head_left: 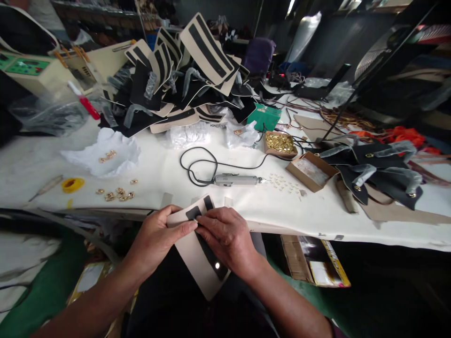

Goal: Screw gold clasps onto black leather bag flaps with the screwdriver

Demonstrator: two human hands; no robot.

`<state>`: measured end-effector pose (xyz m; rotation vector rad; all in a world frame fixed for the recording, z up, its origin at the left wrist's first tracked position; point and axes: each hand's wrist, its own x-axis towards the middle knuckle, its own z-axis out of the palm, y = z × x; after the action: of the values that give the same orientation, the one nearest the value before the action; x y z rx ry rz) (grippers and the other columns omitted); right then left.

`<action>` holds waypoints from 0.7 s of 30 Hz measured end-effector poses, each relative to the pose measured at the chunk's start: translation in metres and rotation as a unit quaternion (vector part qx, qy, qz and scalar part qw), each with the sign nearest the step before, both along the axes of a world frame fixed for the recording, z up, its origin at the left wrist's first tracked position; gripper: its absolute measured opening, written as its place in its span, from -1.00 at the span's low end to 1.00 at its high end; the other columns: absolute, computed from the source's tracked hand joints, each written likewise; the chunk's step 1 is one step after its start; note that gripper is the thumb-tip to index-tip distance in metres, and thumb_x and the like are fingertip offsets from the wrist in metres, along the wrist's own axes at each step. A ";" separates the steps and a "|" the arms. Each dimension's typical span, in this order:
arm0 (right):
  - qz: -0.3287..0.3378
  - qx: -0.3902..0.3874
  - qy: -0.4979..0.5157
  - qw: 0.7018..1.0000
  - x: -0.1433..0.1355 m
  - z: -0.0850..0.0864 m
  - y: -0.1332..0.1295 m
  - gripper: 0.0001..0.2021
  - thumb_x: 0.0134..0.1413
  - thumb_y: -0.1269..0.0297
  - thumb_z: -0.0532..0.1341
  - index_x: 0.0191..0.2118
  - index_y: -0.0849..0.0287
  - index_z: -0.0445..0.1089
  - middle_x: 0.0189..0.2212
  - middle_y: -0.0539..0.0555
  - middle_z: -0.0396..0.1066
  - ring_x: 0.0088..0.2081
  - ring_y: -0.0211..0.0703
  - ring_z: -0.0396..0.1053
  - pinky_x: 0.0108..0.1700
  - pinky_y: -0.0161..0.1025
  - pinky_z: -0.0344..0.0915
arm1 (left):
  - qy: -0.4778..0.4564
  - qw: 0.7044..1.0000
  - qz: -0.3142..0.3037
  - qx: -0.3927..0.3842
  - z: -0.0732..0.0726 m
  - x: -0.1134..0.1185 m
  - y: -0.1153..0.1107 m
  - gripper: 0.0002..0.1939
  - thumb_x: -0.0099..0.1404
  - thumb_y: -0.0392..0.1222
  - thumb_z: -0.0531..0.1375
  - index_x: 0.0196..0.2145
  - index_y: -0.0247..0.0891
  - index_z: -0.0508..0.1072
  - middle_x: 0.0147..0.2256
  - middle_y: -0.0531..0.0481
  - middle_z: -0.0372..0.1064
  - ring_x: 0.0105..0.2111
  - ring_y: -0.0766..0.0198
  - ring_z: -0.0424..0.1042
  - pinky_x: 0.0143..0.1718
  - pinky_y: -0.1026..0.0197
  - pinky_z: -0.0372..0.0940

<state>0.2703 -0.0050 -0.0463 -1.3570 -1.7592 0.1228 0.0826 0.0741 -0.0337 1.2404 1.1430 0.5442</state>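
Note:
Over my lap, at the table's front edge, is a beige leather-like panel (192,256) with black strips. My left hand (158,234) grips its left side, thumb on the face and fingers behind. The fingertips of my right hand (229,237) are pinched together against a black strip near the left thumb. A small pale spot shows there, but what the fingers hold is hidden. Lower on the strip is a bright round spot (217,265). Beyond the hands lies a grey electric screwdriver (237,180) with a black cord, beside scattered small gold pieces (283,183).
Similar striped panels (207,49) are heaped at the back. Gold fittings (120,193) lie at left, near yellow tape (73,185) and white crumpled paper (102,162). A box of gold parts (280,143), an open carton (312,171) and black pieces with wrapped handles (384,169) occupy the right.

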 end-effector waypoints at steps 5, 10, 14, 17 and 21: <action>-0.013 -0.010 0.005 1.000 0.002 -0.007 0.005 -0.84 0.38 0.23 0.30 -0.06 0.12 0.61 -0.22 0.10 0.61 -0.22 -0.13 0.53 -0.15 -0.15 0.40 | -0.043 0.999 0.000 -0.023 0.002 0.002 -0.001 -0.57 0.09 0.02 0.50 -0.17 -0.26 0.58 -0.38 0.02 0.57 -0.44 0.21 0.50 -0.41 0.29 0.38; 0.012 -0.041 0.023 0.999 0.003 -0.003 0.008 -0.86 0.38 0.29 0.28 -0.08 0.13 0.60 -0.21 0.10 0.61 -0.21 -0.15 0.55 -0.12 -0.18 0.40 | -0.026 1.000 -0.017 -0.001 0.001 0.001 0.000 -0.57 0.15 0.01 0.45 -0.09 -0.25 0.60 -0.34 -0.03 0.61 -0.41 0.17 0.54 -0.39 0.26 0.40; 0.004 -0.028 0.005 1.000 0.001 0.000 0.010 -0.88 0.35 0.36 0.26 -0.14 0.15 0.58 -0.25 0.10 0.62 -0.27 -0.15 0.56 -0.18 -0.21 0.42 | -0.001 1.000 0.000 0.031 0.003 0.004 -0.002 -0.55 0.14 0.04 0.45 -0.10 -0.27 0.62 -0.35 -0.05 0.63 -0.42 0.15 0.55 -0.41 0.27 0.40; -0.021 0.005 -0.014 1.000 -0.001 -0.001 0.012 -0.89 0.26 0.44 0.26 -0.25 0.16 0.56 -0.32 0.08 0.62 -0.33 -0.15 0.56 -0.24 -0.23 0.41 | 0.002 0.999 0.017 0.035 0.007 0.009 -0.004 -0.55 0.12 0.06 0.46 -0.13 -0.28 0.62 -0.36 -0.05 0.63 -0.44 0.18 0.53 -0.43 0.29 0.38; -0.036 0.006 -0.030 0.999 -0.001 -0.001 0.013 -0.89 0.25 0.45 0.25 -0.26 0.17 0.54 -0.33 0.07 0.61 -0.33 -0.15 0.57 -0.23 -0.26 0.40 | 0.007 0.999 0.037 0.033 0.009 0.013 -0.005 -0.53 0.08 0.05 0.47 -0.14 -0.29 0.63 -0.34 -0.06 0.64 -0.41 0.18 0.53 -0.43 0.30 0.38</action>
<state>0.2689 0.0077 -0.0476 -1.4271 -1.7549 0.0336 0.0951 0.0686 -0.0249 1.2641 1.1942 0.6344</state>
